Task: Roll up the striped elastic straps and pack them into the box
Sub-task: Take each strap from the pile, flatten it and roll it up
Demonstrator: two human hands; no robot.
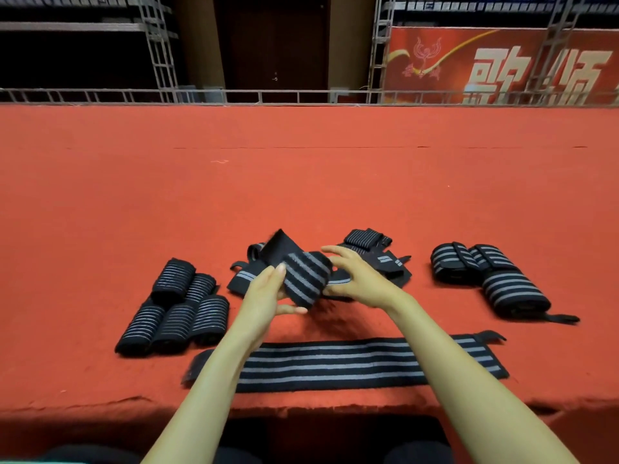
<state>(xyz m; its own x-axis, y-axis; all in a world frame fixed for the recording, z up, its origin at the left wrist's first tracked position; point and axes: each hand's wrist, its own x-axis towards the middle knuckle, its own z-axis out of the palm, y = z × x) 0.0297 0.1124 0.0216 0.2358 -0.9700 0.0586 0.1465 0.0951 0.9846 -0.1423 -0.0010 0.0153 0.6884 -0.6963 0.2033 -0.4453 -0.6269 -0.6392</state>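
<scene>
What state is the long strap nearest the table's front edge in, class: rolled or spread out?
Spread out: the long strap lies flat and unrolled, its stripes running straight along its length.

Even, fairly bright light falls from above on the red counter [301,182], leaving a short, soft shadow beneath the rolled strap [304,279]. Toward 12 o'clock the background is dim, and the shelves [77,45] at 11 o'clock are nearly black. The strap's loose flap is smeared by motion. Wide-angle distortion bows the railing [268,95], and the banner [502,68] at 1 o'clock looks soft.
</scene>
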